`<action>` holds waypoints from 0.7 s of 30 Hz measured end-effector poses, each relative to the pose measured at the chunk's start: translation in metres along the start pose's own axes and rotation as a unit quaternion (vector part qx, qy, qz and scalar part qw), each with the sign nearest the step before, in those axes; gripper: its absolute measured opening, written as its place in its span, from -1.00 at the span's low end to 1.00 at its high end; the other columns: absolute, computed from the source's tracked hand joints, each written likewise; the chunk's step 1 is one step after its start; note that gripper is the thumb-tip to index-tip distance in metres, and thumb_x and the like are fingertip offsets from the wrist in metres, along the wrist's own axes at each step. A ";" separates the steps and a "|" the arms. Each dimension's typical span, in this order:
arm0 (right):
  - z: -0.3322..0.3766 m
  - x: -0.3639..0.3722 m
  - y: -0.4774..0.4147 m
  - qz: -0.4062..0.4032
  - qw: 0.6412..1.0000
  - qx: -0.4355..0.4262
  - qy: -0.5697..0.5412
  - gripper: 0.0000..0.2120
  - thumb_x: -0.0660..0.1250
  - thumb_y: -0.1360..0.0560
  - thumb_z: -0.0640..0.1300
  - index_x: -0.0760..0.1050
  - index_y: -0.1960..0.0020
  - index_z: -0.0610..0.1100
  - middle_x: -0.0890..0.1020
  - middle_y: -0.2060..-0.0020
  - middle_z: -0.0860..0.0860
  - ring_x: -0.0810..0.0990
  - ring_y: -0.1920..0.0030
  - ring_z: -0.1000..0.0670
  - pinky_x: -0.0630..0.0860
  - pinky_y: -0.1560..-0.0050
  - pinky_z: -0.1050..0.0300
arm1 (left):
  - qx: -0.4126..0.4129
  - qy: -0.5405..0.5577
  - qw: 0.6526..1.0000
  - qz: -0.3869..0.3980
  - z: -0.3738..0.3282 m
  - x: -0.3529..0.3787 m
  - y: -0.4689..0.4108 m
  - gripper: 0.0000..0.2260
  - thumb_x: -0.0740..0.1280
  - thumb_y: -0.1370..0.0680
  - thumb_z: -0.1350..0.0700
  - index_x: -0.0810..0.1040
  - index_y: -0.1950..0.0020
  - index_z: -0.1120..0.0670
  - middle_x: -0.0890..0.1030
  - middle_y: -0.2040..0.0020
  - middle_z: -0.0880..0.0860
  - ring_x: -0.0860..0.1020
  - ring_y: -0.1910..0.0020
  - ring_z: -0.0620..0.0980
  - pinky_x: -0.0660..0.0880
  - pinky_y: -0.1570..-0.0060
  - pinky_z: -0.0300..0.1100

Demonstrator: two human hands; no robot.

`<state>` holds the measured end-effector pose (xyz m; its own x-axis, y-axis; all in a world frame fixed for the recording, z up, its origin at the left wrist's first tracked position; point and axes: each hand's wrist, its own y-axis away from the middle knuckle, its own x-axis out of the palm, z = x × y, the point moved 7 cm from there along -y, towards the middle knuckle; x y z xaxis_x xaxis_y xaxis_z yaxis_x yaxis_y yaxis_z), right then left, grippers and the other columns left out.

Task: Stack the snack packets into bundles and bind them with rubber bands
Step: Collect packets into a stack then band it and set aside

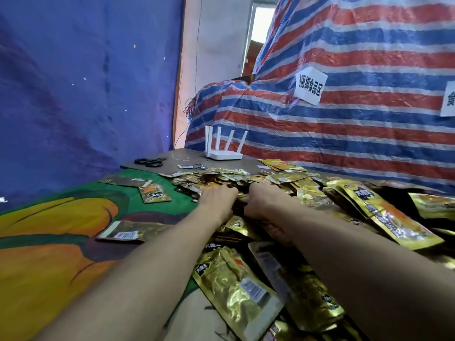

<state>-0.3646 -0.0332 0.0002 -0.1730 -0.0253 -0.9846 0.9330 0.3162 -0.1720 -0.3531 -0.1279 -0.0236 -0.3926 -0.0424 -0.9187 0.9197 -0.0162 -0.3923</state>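
Observation:
A big heap of gold foil snack packets (278,183) covers the right half of the table. My left hand (218,200) and my right hand (262,200) reach side by side into the middle of the heap, backs up, fingers curled down among the packets. Between the two hands sits a small clump of packets (242,203); the fingertips are hidden, so what each hand grips cannot be made out. Single packets lie apart on the green and orange cloth: one (154,193) face up, another (125,233) face down. No rubber band shows.
Black scissors (149,162) and a white router (222,151) with several antennas stand at the table's far edge. A striped red, white and blue tarp (344,94) with paper labels rises behind and to the right. A blue sheet (73,82) hangs on the left.

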 end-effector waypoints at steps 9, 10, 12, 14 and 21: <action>0.001 -0.019 0.027 -0.089 0.994 0.017 -0.069 -0.88 0.29 -0.50 -0.16 0.36 0.02 -0.07 0.58 -0.02 -0.08 0.59 -0.10 -0.19 0.47 -0.08 -0.08 | -0.122 0.178 0.973 -0.076 0.024 -0.026 0.029 -0.82 0.22 -0.64 0.20 0.38 -0.23 0.08 0.58 -0.10 0.16 0.56 -0.12 0.23 0.40 -0.04 0.05; 0.001 -0.023 0.029 -0.102 0.992 0.014 -0.075 -0.89 0.28 -0.50 -0.17 0.34 0.05 -0.08 0.59 0.00 -0.08 0.59 -0.08 -0.19 0.43 -0.05 -0.09 | -0.137 0.219 0.962 -0.087 0.028 -0.028 0.033 -0.82 0.23 -0.65 0.21 0.36 -0.25 0.09 0.58 -0.06 0.14 0.57 -0.06 0.20 0.42 0.03 0.03; -0.001 -0.029 0.035 -0.121 0.986 0.011 -0.112 -0.87 0.27 -0.51 -0.22 0.32 0.12 -0.09 0.56 0.07 -0.10 0.58 0.01 -0.19 0.44 0.05 -0.06 | -0.171 0.286 0.937 -0.108 0.035 -0.033 0.043 -0.81 0.22 -0.66 0.23 0.36 -0.26 0.11 0.53 0.02 0.07 0.54 0.05 0.12 0.44 0.12 -0.01; -0.001 -0.038 0.041 -0.141 0.979 0.009 -0.150 -0.81 0.28 -0.53 -0.26 0.32 0.20 -0.10 0.51 0.15 -0.10 0.56 0.11 -0.18 0.47 0.15 -0.03 | -0.214 0.339 0.907 -0.128 0.042 -0.038 0.053 -0.79 0.21 -0.67 0.25 0.35 -0.30 0.14 0.48 0.04 0.04 0.49 0.11 0.05 0.39 0.20 -0.06; 0.002 -0.076 0.067 -0.231 0.921 -0.018 -0.313 -0.76 0.17 -0.48 -0.45 0.57 0.08 -0.23 0.63 0.21 -0.17 0.60 0.22 -0.18 0.55 0.28 -0.05 | -0.326 0.459 0.796 -0.221 0.056 -0.065 0.099 -0.95 0.17 -0.69 0.25 0.30 -0.07 0.15 0.33 0.20 -0.05 0.31 0.29 -0.18 0.17 0.41 -0.26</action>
<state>-0.2884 -0.0120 0.0639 -0.3219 -0.7033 -0.6338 0.7929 0.1656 -0.5864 -0.2363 -0.1825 0.0001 -0.7888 0.5762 -0.2137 0.6125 0.7082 -0.3513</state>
